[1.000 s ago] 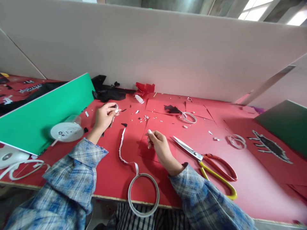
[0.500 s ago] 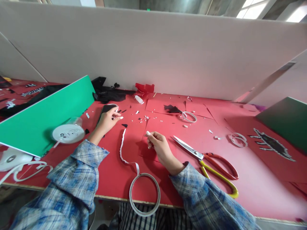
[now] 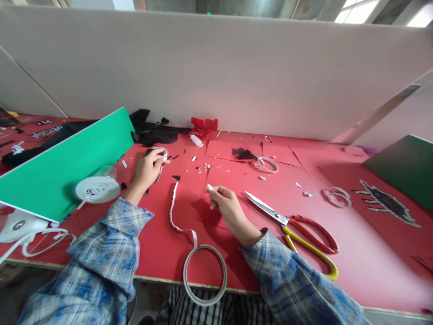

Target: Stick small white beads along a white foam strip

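While a tape ring (image 3: 185, 275) lies at the near edge of the red table (image 3: 338, 271), both hands pinch scraps.
Closed at the fingertips, the right hand (image 3: 227, 208) nips a white bit (image 3: 209, 187) left of the scissors (image 3: 291, 225); farther back, the left hand (image 3: 148, 170) grasps a black piece (image 3: 149, 152) near the green board (image 3: 61, 167).

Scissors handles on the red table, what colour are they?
One handle of the scissors is red, the other yellow; the head view shows them best.
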`<state>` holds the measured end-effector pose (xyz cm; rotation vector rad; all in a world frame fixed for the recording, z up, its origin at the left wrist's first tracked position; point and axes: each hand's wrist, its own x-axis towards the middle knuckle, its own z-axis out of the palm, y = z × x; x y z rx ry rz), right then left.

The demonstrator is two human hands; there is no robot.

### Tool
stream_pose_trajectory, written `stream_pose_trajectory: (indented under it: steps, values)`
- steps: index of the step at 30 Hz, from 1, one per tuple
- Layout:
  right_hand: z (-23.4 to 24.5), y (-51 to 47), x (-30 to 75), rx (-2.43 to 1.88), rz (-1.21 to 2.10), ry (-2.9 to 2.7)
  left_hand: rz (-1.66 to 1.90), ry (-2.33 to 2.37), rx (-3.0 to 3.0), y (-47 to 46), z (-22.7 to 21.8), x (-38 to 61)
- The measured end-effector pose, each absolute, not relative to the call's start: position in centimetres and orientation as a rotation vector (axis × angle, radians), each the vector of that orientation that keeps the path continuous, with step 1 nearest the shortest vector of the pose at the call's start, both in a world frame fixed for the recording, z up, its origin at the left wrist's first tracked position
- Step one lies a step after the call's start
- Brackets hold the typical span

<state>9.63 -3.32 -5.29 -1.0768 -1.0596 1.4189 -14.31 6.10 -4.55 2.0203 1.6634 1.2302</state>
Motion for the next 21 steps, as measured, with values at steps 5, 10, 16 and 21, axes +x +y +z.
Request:
stream_pose_trajectory:
  steps: [5,10,16,21]
  values:
    - [-5.5,-3.3,9.7,-1.078,1.418,-1.047,1.276,1.494,1.886,6.4,-4.9,-14.3]
    - [-5.7,-3.2,9.7,-1.084,1.444,-1.03,1.338,1.451,1.896,6.4,-4.9,-14.4]
    - [-5.6,-3.3,9.6,-1.08,1.487,-1.003,1.406,1.428,1.701,6.6,-5.0,-14.6]
    - [-5.1,-3.3,9.6,-1.052,1.525,-1.012,1.334,1.278,1.776,5.9,-3.9,-14.0]
